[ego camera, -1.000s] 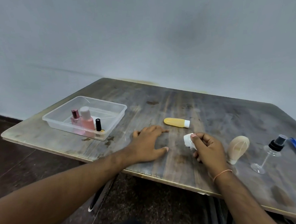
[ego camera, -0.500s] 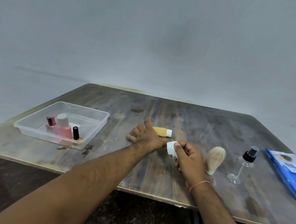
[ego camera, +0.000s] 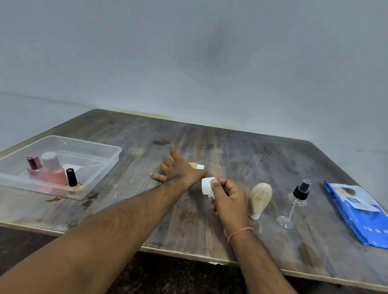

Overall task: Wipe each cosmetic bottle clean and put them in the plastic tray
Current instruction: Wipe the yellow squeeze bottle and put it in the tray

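Left hand (ego camera: 178,168) covers the yellow tube (ego camera: 196,165), grip unclear; right hand (ego camera: 229,199) pinches the wipe (ego camera: 207,188); next, lift and wipe.

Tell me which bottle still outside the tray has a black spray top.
The clear spray bottle, rightmost of the bottles, beside the blue packet. The beige bottle next to it has no black top, and the yellow tube has a white cap.

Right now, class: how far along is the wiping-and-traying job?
Done: three bottles stand in the plastic tray. In hand: the left hand reaches over the yellow tube; the right hand pinches a white wipe. Left: that tube, the beige bottle and the clear spray bottle.
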Motion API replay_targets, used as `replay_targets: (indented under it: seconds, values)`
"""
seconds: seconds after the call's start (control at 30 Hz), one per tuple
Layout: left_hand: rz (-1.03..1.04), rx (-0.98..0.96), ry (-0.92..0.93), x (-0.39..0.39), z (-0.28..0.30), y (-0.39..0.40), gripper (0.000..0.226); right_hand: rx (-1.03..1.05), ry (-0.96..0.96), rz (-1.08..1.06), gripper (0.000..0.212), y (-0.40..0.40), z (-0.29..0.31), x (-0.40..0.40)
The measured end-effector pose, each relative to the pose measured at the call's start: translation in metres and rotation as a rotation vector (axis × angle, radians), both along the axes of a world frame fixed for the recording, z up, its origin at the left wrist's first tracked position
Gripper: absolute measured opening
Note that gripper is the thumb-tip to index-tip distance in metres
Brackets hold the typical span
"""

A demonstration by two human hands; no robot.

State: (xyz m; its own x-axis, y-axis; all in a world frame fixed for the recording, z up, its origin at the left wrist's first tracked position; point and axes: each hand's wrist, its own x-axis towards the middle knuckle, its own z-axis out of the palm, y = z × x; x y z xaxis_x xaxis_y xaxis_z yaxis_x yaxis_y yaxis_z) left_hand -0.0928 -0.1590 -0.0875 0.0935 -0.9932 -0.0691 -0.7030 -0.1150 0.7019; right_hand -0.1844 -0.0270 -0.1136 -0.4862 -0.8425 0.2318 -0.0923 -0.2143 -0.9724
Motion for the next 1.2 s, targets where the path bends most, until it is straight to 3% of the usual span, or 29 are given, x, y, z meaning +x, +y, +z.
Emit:
replay_targets:
  seconds: [0.13, 0.3, 0.53, 0.67, 0.77, 0.87, 1.2]
  values:
    - [-0.097, -0.233, 0.118, 0.026, -0.006, 0.013, 0.143, -0.005, -0.053, -0.031, 0.012, -0.002, 0.000, -0.003]
    - [-0.417, -0.475, 0.203, 0.088, -0.026, 0.045, 0.137, -0.016, -0.037, -0.008, 0.020, 0.000, 0.000, -0.003]
    - [-0.658, -0.449, 0.217, 0.122, -0.029, 0.071, 0.143, -0.013, 0.007, 0.020, 0.023, 0.005, -0.002, -0.001]
    - [-0.705, -0.467, 0.178, 0.121, -0.023, 0.079, 0.145, -0.024, 0.116, 0.074, 0.008, 0.010, 0.002, 0.005]
    - [-0.719, -0.496, 0.165, 0.122, -0.022, 0.081, 0.146, -0.004, 0.269, 0.132, 0.032, 0.011, 0.000, 0.008]
    - [-0.757, -0.529, 0.116, 0.121, -0.022, 0.085, 0.146, 0.004, 0.382, 0.116, 0.027, 0.003, -0.008, 0.003]
    - [-0.810, -0.593, 0.036, 0.121, -0.022, 0.085, 0.144, 0.051, 0.257, 0.242, 0.028, -0.001, -0.012, 0.000]
